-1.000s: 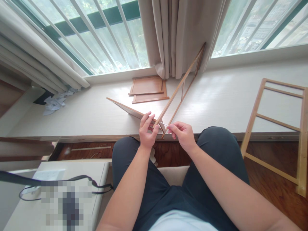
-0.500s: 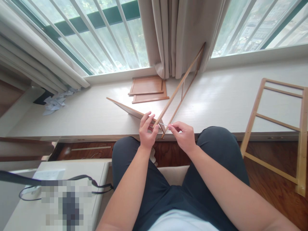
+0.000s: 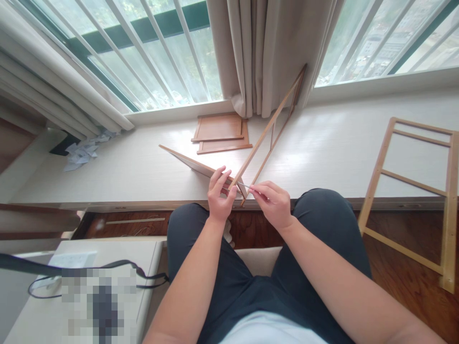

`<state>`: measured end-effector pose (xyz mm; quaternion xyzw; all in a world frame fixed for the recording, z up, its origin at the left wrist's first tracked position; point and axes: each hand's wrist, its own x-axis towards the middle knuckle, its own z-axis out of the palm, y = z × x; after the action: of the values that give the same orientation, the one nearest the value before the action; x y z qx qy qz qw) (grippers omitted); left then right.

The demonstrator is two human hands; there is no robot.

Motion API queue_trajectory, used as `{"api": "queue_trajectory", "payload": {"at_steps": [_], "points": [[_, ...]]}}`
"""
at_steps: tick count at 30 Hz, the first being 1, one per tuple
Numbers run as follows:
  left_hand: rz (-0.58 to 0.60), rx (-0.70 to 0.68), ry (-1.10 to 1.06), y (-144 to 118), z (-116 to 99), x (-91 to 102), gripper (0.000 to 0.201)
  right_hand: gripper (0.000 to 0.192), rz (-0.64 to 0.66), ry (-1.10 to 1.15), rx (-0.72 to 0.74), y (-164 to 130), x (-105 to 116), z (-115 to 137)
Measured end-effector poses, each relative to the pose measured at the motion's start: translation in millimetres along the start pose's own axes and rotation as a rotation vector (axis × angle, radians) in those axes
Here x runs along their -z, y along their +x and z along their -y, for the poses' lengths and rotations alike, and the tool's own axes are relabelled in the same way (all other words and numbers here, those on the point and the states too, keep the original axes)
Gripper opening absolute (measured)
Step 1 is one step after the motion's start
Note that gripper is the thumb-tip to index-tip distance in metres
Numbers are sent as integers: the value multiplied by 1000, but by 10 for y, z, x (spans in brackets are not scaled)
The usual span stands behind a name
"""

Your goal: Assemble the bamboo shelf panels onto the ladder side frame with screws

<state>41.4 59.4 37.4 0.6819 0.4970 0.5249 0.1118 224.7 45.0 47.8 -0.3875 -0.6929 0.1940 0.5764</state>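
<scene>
My left hand (image 3: 220, 199) is closed around the corner where a wooden panel (image 3: 193, 162) meets an upright wooden frame (image 3: 267, 128), its thumb on the frame's near end. Between the thumb and fingers of my right hand (image 3: 275, 203) is a thin metal rod (image 3: 244, 185), perhaps a hex key. The rod points left into the joint, and its far tip is hidden by wood and fingers. The frame stands on edge, slanting away toward the curtain. The panel reaches out to the left.
Two brown wooden panels (image 3: 220, 131) lie overlapped on the white ledge (image 3: 322, 143). A second wooden frame (image 3: 382, 160) leans at the right. Paper scraps (image 3: 82, 154) sit at the far left. A white cabinet (image 3: 150, 267) with a black strap (image 3: 125, 263) stands at my left.
The fingers of my right hand have turned slightly on the rod and lie closer together. My left hand, the panel and the frame have stayed in place.
</scene>
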Motion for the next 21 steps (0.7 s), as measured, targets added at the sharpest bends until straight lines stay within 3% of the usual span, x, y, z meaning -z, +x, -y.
{"api": "queue_trajectory", "payload": {"at_steps": [8,21], "points": [[3,16,-21,-6,6,-1,40,18,13,34,23,-25,2,-26],[1,35,-41,-9,16,3,41,14,-1,140,-188,2,-20,23]]}}
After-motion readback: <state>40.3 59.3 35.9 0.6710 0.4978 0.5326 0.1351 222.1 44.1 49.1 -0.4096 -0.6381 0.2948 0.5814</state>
